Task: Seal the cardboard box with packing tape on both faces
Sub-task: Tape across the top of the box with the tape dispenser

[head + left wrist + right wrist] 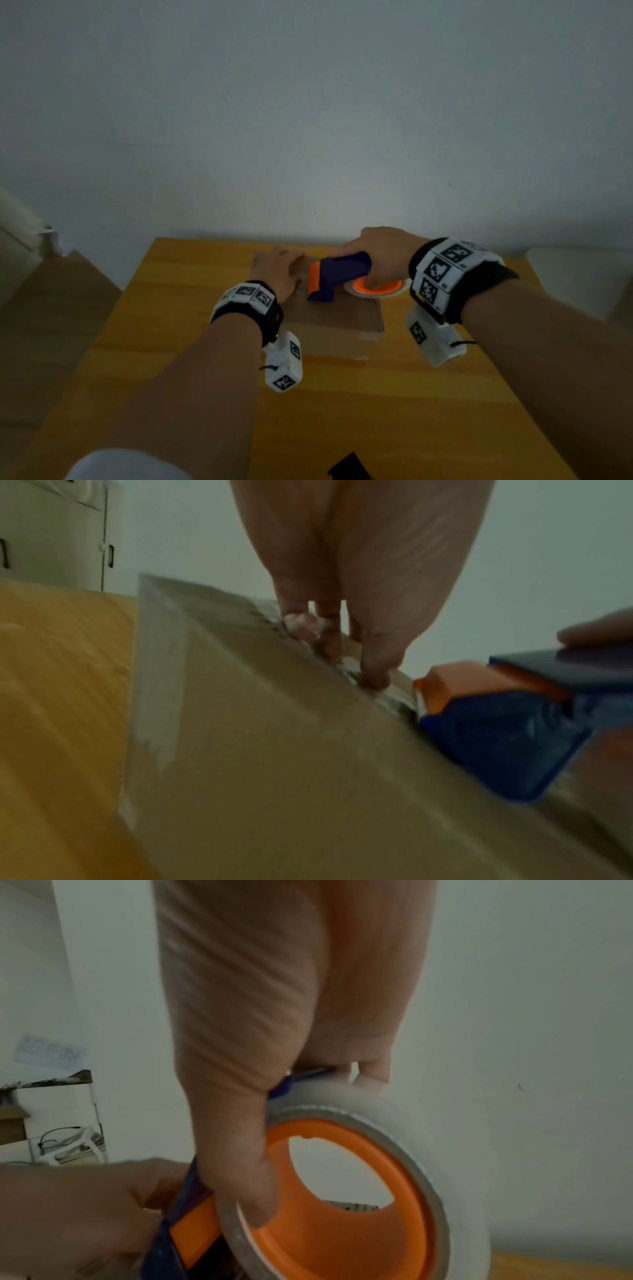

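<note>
Forearms reach out from my end of the wooden table (191, 294), each wrist strapped with a marker-covered band. Past a small dark object (349, 467) at the near edge (too cut off for me to identify), the cardboard box (346, 318) sits flat toward the table's far side. I see my left hand (279, 270) lying on the box's top, fingers (329, 634) straight and pressing down at the far edge, where the wrist view shows a shiny strip of tape (373, 693) under the fingertips. Just right of it, my right hand (380, 253) is wrapped around the blue-and-orange tape dispenser (334, 275), thumb hooked over the tape roll (404, 1123), its nose resting on the box top. Behind everything stands a plain pale wall (308, 120).
</note>
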### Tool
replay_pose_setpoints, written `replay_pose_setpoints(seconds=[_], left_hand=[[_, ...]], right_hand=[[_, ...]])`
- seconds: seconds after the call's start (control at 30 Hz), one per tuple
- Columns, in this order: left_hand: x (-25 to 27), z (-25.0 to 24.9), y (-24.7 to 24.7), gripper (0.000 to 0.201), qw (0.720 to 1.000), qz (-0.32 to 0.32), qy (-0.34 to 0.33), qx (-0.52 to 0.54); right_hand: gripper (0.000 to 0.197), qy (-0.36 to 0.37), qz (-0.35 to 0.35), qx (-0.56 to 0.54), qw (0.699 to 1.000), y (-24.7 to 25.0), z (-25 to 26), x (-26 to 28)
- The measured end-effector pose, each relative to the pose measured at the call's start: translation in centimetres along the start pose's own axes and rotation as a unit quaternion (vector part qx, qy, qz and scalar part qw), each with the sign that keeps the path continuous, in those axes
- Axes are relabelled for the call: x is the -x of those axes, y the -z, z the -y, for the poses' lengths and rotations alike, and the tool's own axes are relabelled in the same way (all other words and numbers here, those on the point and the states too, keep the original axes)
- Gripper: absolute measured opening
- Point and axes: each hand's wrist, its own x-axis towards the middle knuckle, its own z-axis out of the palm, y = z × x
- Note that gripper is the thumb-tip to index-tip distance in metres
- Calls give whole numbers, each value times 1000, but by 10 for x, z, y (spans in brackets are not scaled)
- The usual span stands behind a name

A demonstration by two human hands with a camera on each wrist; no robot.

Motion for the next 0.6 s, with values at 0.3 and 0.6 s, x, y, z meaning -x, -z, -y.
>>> replay_pose_setpoints(seconds=[0.3,0.6], left_hand=[[-11,3,-13,48,999,23,27,-8],[-17,8,-19,49,998,23,53,3]], right_hand=[[70,-27,55,5,998,6,-8,2],[75,-32,48,16,998,3,-16,16]])
